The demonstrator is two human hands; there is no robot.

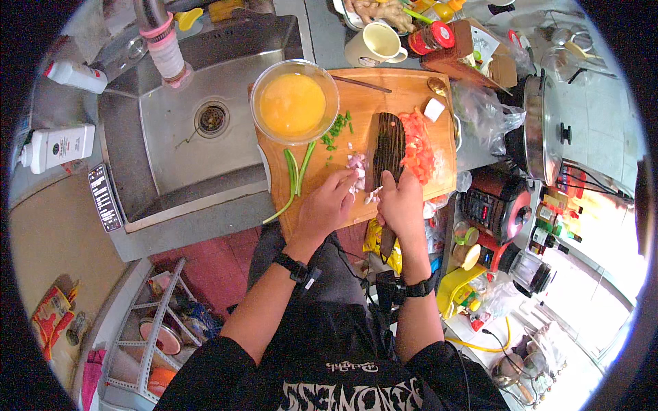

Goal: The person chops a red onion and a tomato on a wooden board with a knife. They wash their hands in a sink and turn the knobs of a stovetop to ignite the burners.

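My right hand (403, 200) grips the handle of a kitchen cleaver with a broad, dark blade (389, 141). The blade rests over a wooden cutting board (285, 205), between chopped tomato (419, 149) on its right and small pale purple pieces, likely shallot (355, 163), on its left. My left hand (329, 198) has its fingers bent at those pieces, left of the blade; whether they pinch one is unclear. A few whitish bits (373, 195) lie at the blade's near end. Chopped scallion (336, 128) and uncut scallion stalks (294, 172) are farther left.
A clear bowl of yellow liquid, likely beaten egg (293, 105), overlaps the board's left edge beside a steel sink (169, 123). A chopstick (362, 83), a spoon (437, 86) and a white block (434, 110) lie on the board. Behind it stand a mug (378, 43) and a red-lidded jar (432, 38).
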